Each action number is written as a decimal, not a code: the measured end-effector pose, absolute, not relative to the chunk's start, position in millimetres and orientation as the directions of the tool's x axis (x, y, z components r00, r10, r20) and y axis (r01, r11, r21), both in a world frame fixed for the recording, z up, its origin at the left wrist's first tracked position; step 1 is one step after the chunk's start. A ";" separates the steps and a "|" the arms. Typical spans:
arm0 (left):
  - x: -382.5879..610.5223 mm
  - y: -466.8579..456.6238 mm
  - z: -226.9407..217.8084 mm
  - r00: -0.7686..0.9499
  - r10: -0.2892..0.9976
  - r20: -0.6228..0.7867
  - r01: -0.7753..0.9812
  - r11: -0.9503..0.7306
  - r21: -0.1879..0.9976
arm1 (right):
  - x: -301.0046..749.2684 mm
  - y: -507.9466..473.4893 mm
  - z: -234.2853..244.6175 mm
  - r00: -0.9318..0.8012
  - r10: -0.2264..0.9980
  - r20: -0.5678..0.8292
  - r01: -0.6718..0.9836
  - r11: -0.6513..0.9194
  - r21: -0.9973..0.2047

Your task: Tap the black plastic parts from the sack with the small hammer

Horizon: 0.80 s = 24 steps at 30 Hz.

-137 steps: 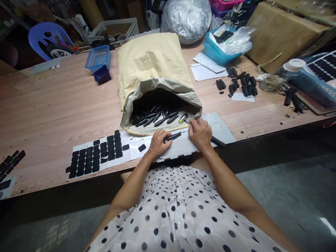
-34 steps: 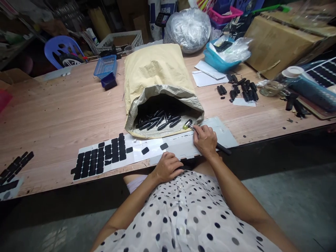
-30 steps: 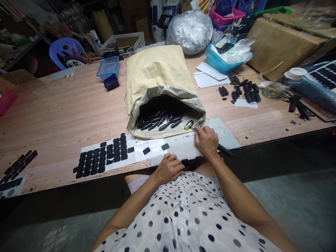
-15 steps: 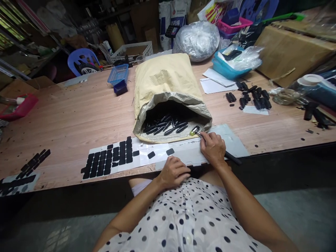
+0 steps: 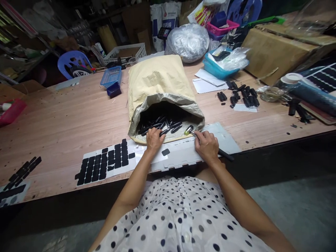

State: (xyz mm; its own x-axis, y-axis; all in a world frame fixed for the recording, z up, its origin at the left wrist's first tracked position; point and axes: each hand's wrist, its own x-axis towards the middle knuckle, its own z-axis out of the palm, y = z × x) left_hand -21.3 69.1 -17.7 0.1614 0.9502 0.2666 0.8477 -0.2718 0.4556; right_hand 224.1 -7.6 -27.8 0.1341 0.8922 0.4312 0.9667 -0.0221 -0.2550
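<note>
My left hand (image 5: 154, 140) reaches into the mouth of a cream woven sack (image 5: 157, 75), thumb and fingers apart. Its fingertips are at a pile of slim, glossy black pieces (image 5: 176, 128); no piece is plainly held. My right hand (image 5: 207, 146) is closed round a small hammer (image 5: 192, 133) with a metal and yellow-green head and a black handle. The hammer head lies by the right side of the sack's opening. Between my hands, a single black rounded patch (image 5: 166, 152) lies on the pale sheet (image 5: 181, 157).
Rows of black patches (image 5: 97, 168) cover a white sheet to the left. Blue baskets (image 5: 111, 76) stand behind. At the right are black parts (image 5: 248, 96), a turquoise basin (image 5: 223, 68) and a cardboard box (image 5: 275, 54). The table's front edge is close to my body.
My left hand has moved forward from the table's edge to the black pieces in the sack's mouth. My right hand still holds the hammer. The whole view has shifted slightly.
</note>
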 end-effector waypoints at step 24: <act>14.4 9.8 0.7 0.364 0.930 0.054 0.711 -0.315 0.629 | 229.4 -7.0 -13.2 0.159 0.917 0.367 0.943 -0.031 -0.330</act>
